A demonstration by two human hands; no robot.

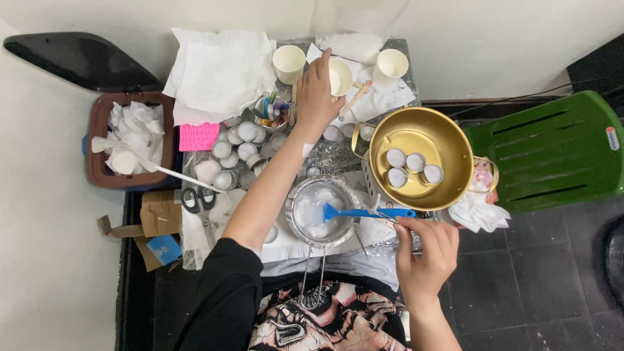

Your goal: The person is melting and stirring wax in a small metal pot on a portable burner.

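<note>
Spatula: blue, blade in white-filled metal bowl at table front.
Right hand: fingertips pinch spatula handle.
Left hand: fingers together, touching paper cup.
Gold pan: holds four small tins.

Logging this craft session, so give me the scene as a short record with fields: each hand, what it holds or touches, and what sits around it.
left hand: reaches across the table, fingers at a white paper cup
right hand: holds the handle of a blue silicone spatula
spatula blade: inside a round glass bowl of white material
gold metal pan: holds four small round white-filled cups
table left side: cluster of small round tins, pink rectangular mould, black-handled scissors
beside table: brown bin of crumpled white tissue, green plastic chair
</note>
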